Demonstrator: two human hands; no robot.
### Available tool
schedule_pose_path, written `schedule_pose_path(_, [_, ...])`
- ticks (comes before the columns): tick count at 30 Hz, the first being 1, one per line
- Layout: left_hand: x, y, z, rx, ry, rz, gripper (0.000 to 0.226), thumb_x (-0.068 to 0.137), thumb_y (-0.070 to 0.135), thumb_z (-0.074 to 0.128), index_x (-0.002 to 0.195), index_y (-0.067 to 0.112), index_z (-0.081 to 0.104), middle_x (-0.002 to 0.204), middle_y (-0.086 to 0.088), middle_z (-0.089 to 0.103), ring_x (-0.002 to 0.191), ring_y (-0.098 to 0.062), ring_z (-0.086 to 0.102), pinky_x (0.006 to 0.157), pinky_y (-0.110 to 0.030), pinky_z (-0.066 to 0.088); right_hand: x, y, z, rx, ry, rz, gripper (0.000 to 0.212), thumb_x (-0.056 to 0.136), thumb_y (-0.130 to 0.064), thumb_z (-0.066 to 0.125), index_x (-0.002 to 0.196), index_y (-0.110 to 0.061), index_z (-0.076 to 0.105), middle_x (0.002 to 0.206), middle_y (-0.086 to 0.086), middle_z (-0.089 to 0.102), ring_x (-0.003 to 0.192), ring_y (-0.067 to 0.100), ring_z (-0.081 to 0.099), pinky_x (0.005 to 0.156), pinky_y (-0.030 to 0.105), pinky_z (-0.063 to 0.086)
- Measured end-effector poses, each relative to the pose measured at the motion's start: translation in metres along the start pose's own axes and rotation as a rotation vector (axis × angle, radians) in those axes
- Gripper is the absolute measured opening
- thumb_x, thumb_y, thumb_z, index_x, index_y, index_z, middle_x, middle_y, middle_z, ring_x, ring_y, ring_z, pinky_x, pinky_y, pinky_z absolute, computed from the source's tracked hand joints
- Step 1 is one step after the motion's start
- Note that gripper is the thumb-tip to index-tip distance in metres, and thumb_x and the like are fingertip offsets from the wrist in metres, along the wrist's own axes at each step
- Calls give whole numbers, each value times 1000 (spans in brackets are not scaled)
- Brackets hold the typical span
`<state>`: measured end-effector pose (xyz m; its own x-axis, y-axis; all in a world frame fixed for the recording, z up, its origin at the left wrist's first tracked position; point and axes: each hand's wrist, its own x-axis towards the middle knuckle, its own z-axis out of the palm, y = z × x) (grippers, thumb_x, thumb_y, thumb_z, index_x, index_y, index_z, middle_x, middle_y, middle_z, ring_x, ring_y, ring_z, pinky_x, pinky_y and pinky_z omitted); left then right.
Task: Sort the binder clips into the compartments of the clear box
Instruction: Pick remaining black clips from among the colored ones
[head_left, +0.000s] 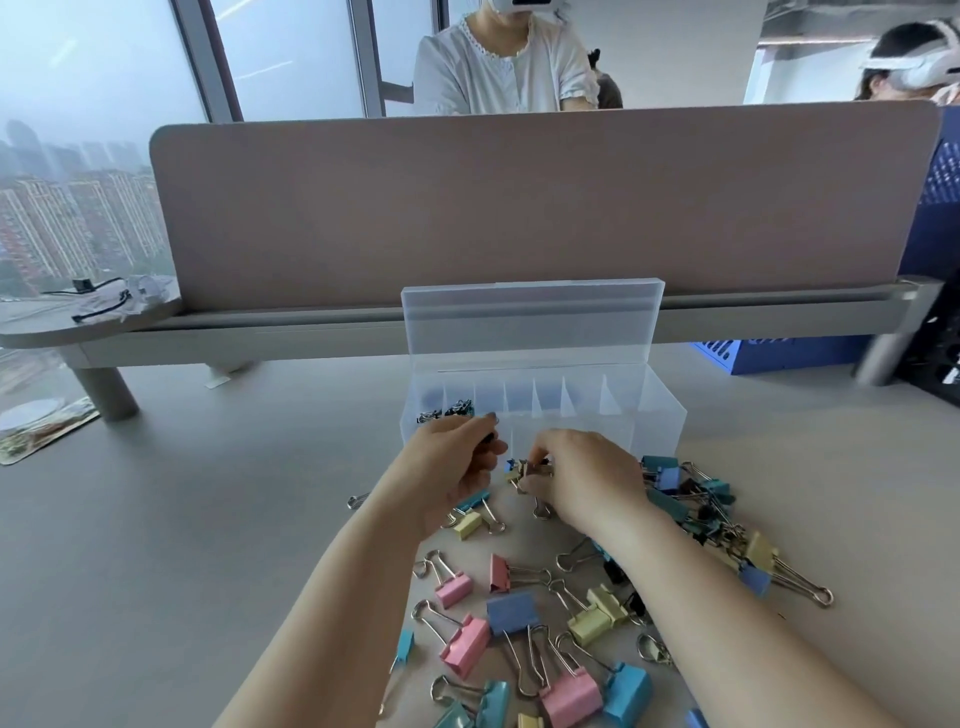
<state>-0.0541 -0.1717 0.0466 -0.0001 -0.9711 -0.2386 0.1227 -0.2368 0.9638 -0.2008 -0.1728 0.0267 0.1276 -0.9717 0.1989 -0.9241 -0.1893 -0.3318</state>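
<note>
Only the head view here, so one pass.

The clear box (665, 415) sits on the surface (208, 519) right in front of the person. Its lid (530, 322) stands open, and a row of dividers splits the box into narrow compartments. A few tiny black clips (449, 410) already sit in the leftmost slots; the rest look empty. The loose binder clips (519, 613) are spread on the surface just in front of the box, in pink, yellow, blue and teal and in several sizes.

The left hand (457, 460) hovers at the front wall of the box. Its grip is closed around what looks like a small black clip (488, 439), though that's mostly hidden by the fingers. The right hand (589, 480) has its grip pinched on a tangle of small clips (530, 470) just off the box's front edge.

My take on doing this step well:
- Separate that tangle first, since the wire handles hook into each other.
- Drop one clip at a time.
- Hold by the body, not the wire loops, so nothing swings.
- The black one probably belongs on the left with its mates.
- The slots are narrow, so the big pastel clips likely need to go in edge-on.

No brand or label is readable on the box or the clips. The printed mat (41, 431) at far left has a picture but no legible text.
</note>
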Motion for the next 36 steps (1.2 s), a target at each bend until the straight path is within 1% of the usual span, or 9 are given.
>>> schedule_pose_path(4, [4, -6, -5, 26, -13, 46, 18, 95, 13, 56, 79, 6, 62, 73, -5, 65, 50, -3, 54, 48, -13, 49, 3, 2, -6, 150, -28, 24, 20, 88, -42, 63, 95, -23, 64, 80, -9, 56, 80, 16, 54, 59, 26, 35])
schedule_pose_path(10, [3, -6, -5, 72, -21, 34, 21, 97, 5, 46, 90, 6, 66, 68, -2, 59, 54, -8, 56, 48, -16, 49, 14, 10, -22, 1202, -231, 393, 18, 87, -21, 43, 75, -12, 52, 62, 1, 42, 46, 12, 34, 43, 20, 25])
schedule_pose_path(13, [6, -9, -3, 167, 0, 13, 19, 96, 15, 50, 82, 10, 62, 64, 0, 44, 50, -10, 41, 41, -17, 37, 13, 15, -28, 1382, -318, 448, 30, 92, -29, 42, 67, -13, 46, 59, 2, 42, 42, 11, 34, 35, 16, 19])
schedule_pose_path(15, [7, -12, -1, 326, 34, 44, 26, 95, 28, 53, 72, 14, 53, 62, 1, 38, 49, -12, 33, 44, -20, 29, 8, 14, -28, 1134, -274, 353, 32, 95, -34, 49, 69, -17, 49, 58, -1, 38, 42, 10, 32, 37, 17, 21])
schedule_pose_path(17, [6, -13, 0, 523, 78, 133, 35, 96, 35, 50, 67, 15, 44, 55, 4, 35, 47, -12, 31, 46, -23, 25, 6, 14, -21, 655, -163, 187, 36, 98, -36, 50, 74, -10, 55, 58, -1, 38, 49, 14, 37, 48, 24, 28])
schedule_pose_path(20, [5, -17, 1, 778, 126, 296, 36, 101, 32, 38, 73, 15, 51, 54, 6, 40, 47, -10, 36, 49, -26, 28, 8, 19, -7, 259, -117, 68, 37, 100, -35, 42, 84, -11, 64, 61, 1, 48, 60, 19, 47, 56, 28, 31])
schedule_pose_path(26, [0, -20, 0, 1225, 163, 382, 23, 98, 30, 41, 111, 36, 59, 99, 5, 61, 91, -18, 58, 64, -26, 39, 3, 14, -14, 76, -158, 37, 20, 95, -32, 50, 95, -27, 70, 95, -5, 67, 89, 21, 60, 78, 34, 51])
schedule_pose_path(32, [-3, -22, 1, 1370, 134, 386, 25, 93, 39, 51, 116, 44, 60, 118, 8, 56, 106, -14, 57, 69, -26, 42, 3, 15, -19, 107, -98, 47, 12, 91, -30, 59, 96, -29, 70, 82, -14, 56, 92, 18, 60, 69, 27, 44])
schedule_pose_path(36, [-4, -23, 3, 1383, 134, 405, 23, 92, 41, 52, 112, 43, 62, 117, 10, 55, 105, -13, 57, 69, -25, 39, 3, 15, -15, 29, -12, 23, 20, 92, -35, 58, 108, -34, 69, 108, -10, 67, 103, 18, 60, 70, 25, 39])
